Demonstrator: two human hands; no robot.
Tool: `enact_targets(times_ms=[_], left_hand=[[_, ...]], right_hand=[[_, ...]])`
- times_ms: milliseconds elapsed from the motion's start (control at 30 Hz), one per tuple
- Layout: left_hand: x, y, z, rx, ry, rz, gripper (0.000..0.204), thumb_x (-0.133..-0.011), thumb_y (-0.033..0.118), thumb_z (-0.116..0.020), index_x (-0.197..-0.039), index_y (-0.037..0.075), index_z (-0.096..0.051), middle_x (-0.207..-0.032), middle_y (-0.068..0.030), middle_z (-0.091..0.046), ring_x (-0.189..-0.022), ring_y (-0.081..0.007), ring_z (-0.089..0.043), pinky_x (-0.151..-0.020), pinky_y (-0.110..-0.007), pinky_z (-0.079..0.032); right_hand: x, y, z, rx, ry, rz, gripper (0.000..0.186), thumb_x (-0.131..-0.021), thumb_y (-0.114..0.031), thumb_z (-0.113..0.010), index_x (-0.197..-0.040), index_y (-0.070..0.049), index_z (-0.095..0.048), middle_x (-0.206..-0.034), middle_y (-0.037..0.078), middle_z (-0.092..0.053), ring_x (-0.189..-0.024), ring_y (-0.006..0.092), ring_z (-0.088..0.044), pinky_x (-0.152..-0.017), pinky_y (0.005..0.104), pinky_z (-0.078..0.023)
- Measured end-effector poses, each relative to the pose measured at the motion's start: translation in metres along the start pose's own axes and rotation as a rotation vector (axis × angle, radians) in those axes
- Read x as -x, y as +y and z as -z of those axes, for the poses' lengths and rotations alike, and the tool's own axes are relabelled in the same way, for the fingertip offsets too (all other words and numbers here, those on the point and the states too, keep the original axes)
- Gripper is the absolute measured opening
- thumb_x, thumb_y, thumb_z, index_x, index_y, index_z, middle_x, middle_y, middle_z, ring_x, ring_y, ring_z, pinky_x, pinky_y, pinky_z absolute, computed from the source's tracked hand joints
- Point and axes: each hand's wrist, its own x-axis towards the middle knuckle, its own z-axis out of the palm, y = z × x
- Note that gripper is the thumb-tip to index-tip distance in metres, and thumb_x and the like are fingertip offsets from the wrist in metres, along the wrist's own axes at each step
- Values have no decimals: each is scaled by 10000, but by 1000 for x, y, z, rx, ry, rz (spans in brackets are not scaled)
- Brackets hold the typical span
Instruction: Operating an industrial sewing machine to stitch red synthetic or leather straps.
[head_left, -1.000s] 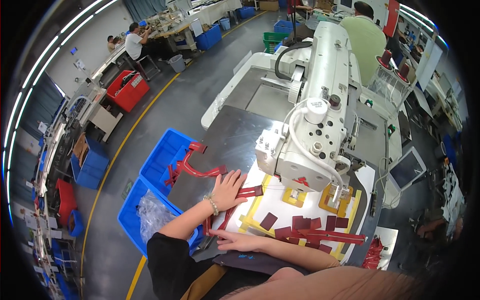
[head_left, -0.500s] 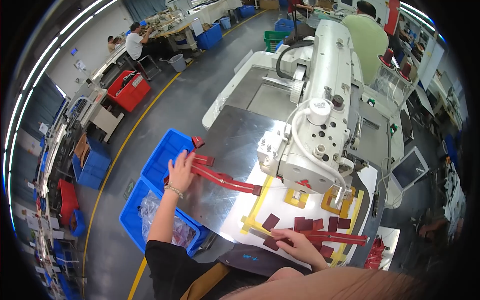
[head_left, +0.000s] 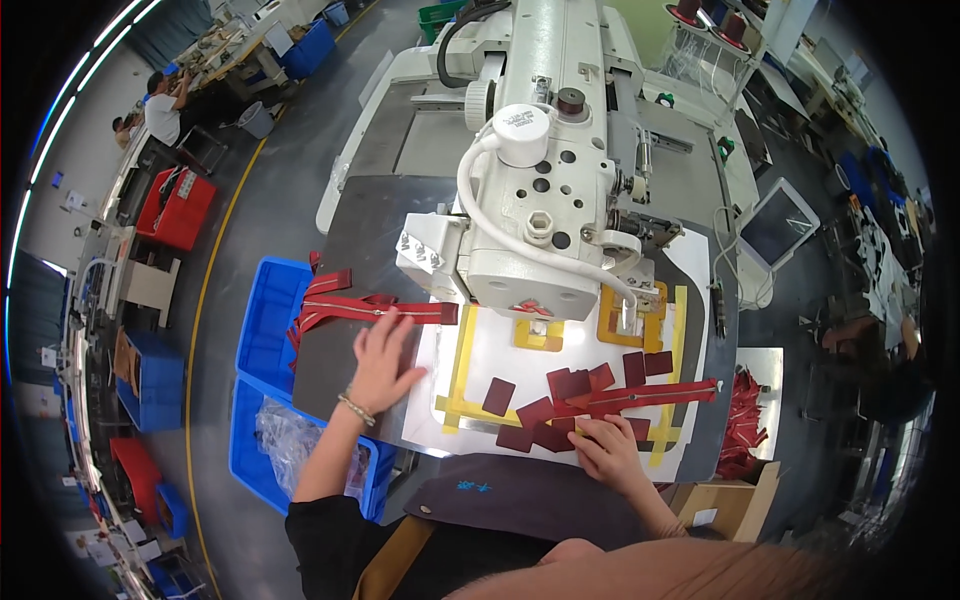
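My left hand is spread wide, fingertips on or just above the red zipper strips, which lie bunched across the dark bench beside the blue bin, the end of one close to the yellow tape. To handle these well, I judge, I want a single strip apart from the bundle — pressed lightly and drawn straight, so that the metal teeth lie flat and the cloth edges do not twist. My right hand has its fingers bent over the dark red patches; whether it pinches one I cannot tell. A separate red zipper lies across that pile, so a gentle touch seems wise — a heavy drag could scatter the pieces toward the sewing machine.
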Motion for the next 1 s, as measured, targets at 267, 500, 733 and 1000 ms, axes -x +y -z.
enact_targets(times_ms=[267, 500, 733, 1000], left_hand=[[-17, 94, -21, 334, -326, -138, 607, -633, 241, -792, -1160, 155, -503, -1139, -48, -468, -1052, -246, -440, -892, -405, -316], [-38, 104, -22, 522, -472, -59, 365, -686, 133, -741, -998, 111, -553, -801, -60, -581, -735, -276, -587, -651, -360, -443], [-24, 143, -6, 369, 257, -813, 272, -681, 54, -639, -952, 25, -643, -938, -88, -657, -762, -208, -642, -613, -294, -500], [-27, 153, -15, 781, 89, -320, 205, -677, 56, -734, -876, 50, -686, -933, -78, -640, -757, -200, -633, -664, -270, -506]], right_hand=[[-16, -7, -12, -38, 74, 87, 340, -678, -58, -682, -1012, -86, -628, -1022, 62, -594, -866, 215, -583, -776, 349, -446], [-32, -9, -17, -133, 103, 96, 300, -735, -94, -690, -1025, -63, -622, -873, 52, -595, -731, 201, -575, -655, 305, -451], [-54, -7, -7, -1530, 5, -896, 122, -894, -136, -610, -909, -15, -605, -707, -18, -567, -556, 12, -467, -488, 160, -347], [-65, -5, 0, -1336, 22, -655, 67, -883, -79, -613, -878, -13, -604, -710, -11, -596, -612, 19, -524, -518, 166, -395]])
